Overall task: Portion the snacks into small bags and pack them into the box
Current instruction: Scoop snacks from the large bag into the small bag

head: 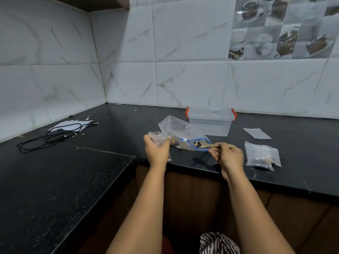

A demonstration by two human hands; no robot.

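Nearby, box [211,121] behind big bag [180,132], cable [49,136] far left

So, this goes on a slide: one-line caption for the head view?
Right hand spoons snacks from large zip bag; left hand holds small bag.
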